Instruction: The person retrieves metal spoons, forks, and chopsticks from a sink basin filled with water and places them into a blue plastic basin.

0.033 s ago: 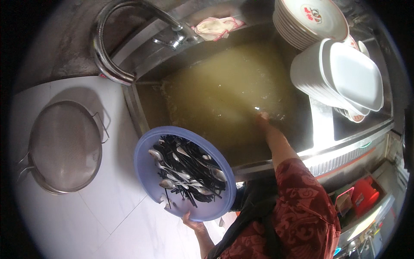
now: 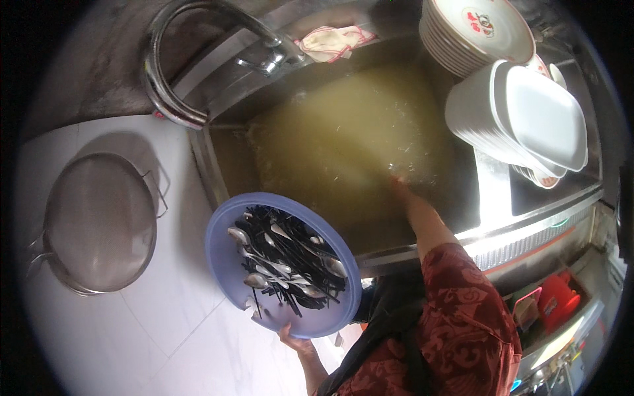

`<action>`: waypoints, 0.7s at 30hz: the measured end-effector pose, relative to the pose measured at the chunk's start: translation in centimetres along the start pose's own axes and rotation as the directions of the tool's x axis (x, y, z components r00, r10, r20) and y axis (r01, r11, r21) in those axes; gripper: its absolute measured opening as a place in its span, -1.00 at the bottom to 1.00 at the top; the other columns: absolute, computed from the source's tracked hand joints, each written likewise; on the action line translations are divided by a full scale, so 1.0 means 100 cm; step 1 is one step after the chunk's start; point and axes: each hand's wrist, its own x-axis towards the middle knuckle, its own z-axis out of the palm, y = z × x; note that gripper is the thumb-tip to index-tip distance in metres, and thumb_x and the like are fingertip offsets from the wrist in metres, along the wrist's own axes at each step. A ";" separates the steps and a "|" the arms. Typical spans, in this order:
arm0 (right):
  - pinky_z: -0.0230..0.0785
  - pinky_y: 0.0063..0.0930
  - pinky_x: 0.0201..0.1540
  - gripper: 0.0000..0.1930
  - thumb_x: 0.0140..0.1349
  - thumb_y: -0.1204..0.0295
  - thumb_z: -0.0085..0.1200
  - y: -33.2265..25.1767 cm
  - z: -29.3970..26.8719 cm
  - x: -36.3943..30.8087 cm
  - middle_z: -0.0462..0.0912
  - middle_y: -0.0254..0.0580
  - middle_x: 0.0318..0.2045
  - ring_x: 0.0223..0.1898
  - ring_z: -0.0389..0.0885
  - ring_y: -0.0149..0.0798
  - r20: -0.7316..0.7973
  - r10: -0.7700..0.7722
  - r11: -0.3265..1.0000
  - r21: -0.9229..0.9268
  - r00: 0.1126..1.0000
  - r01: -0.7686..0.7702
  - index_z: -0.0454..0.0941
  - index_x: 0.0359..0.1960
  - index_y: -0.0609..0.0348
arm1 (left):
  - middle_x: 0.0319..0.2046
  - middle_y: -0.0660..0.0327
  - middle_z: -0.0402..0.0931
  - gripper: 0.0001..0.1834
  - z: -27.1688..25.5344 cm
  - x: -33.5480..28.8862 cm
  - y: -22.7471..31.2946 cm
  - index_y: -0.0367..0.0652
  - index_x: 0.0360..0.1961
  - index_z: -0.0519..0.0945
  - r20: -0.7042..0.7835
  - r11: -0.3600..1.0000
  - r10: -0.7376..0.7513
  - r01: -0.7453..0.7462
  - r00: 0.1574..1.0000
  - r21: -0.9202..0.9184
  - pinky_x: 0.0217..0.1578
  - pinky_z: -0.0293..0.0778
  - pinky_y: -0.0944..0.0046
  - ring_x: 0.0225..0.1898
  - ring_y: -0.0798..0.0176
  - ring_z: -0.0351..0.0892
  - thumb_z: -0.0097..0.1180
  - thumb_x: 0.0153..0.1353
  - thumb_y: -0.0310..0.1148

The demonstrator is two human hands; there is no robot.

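Note:
My left hand (image 2: 295, 338) is closed on the near rim of a round blue plastic basin (image 2: 220, 290), which is tilted at the sink's left front corner. Heaped inside the basin are black chopsticks (image 2: 300, 254) and several metal spoons (image 2: 256, 280). My right hand (image 2: 400, 186) reaches down into cloudy, yellowish water (image 2: 350, 132) that fills a metal sink (image 2: 210, 162). Beneath the surface its fingers are hidden, so whether they hold anything cannot be seen.
A curved metal faucet (image 2: 153, 66) stands at the back left, near a pink-edged cloth (image 2: 333, 43). Stacked round bowls (image 2: 449, 46) and white rectangular dishes (image 2: 545, 119) rise at the right. A mesh strainer (image 2: 99, 224) lies on the white counter (image 2: 178, 330).
My right hand has sunk slightly, with a little less of it showing above the water. Ripples and bubbles on the surface have shifted. My left hand and the basin stay put.

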 end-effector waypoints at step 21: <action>0.34 -0.29 -0.25 -0.70 0.23 0.30 -0.10 -0.028 -0.261 -0.106 0.52 -0.06 -0.37 -0.34 0.51 -0.14 -0.121 -0.152 0.821 0.537 0.981 0.193 0.33 -0.04 0.14 | -0.19 0.06 0.43 -0.36 0.018 0.023 0.020 -0.38 0.02 0.30 0.101 0.395 -0.645 0.443 0.758 -0.805 -0.11 0.42 0.17 -0.17 0.10 0.46 -0.06 -0.26 -0.54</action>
